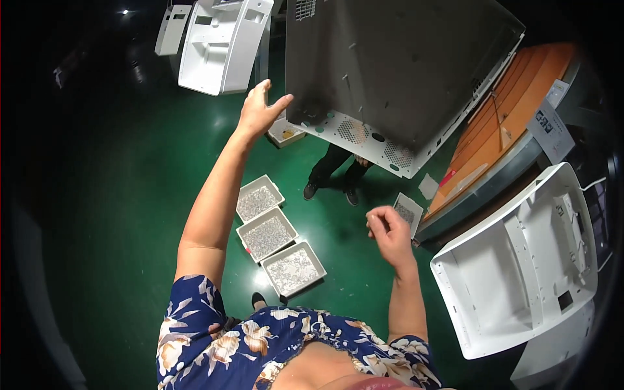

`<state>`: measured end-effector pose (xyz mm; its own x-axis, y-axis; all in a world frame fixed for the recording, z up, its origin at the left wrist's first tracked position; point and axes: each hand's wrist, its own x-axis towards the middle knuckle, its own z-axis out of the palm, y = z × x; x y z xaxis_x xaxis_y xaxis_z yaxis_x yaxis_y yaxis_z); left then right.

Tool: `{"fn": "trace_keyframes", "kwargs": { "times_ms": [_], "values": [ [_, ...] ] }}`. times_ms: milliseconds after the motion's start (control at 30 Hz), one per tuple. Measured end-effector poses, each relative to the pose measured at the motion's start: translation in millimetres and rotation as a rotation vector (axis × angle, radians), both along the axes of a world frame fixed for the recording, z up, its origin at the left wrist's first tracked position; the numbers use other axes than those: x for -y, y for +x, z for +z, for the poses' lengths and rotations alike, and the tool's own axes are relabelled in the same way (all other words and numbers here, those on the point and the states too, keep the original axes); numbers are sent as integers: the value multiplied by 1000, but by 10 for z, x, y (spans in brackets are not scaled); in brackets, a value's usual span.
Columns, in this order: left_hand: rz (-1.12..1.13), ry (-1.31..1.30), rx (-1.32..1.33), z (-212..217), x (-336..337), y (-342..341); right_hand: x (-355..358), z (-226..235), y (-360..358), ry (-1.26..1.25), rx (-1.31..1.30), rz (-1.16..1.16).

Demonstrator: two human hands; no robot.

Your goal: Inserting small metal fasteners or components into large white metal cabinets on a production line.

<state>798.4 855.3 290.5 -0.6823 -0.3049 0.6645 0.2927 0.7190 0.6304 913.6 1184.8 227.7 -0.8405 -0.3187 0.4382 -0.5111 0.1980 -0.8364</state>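
A large dark grey-brown panel (396,71) filled the top centre of the view, its broad face bordered along the lower and right sides by a pale, hole-punched edge. The worker's left hand (260,114) reached up to its lower left side, grip open, thumb and fingers spread; whether the thumb touched the panel could not be told. The right hand (390,233) was curled below the panel, its grip loosely bent; whether it closed on anything small could not be told.

The panel hid the upper body of another person, whose dark-clad legs (333,162) showed beneath. Three pale bins (261,221) of small, glinting pieces stood in a row on the glossy green floor (130,195). Another bin (290,140) sat partly under the panel's left corner, and a further bin (411,203) stood beside the curved counter (478,117), whose orange top was streaked with dark lines. A smooth white shell (497,286), hollow and round-cornered, stood at right; a boxy white casing (237,55) was at upper left.
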Motion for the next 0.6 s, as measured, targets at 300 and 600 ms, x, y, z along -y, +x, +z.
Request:
{"fn": "trace_keyframes", "kwargs": {
  "times_ms": [300, 600],
  "values": [
    [-150, -142, 8, 299, 153, -583, 502, 634, -1094, -133, 37, -223],
    [-134, -175, 132, 280, 334, -491, 1024, 684, -2573, -46, 197, -434]
  ]
}}
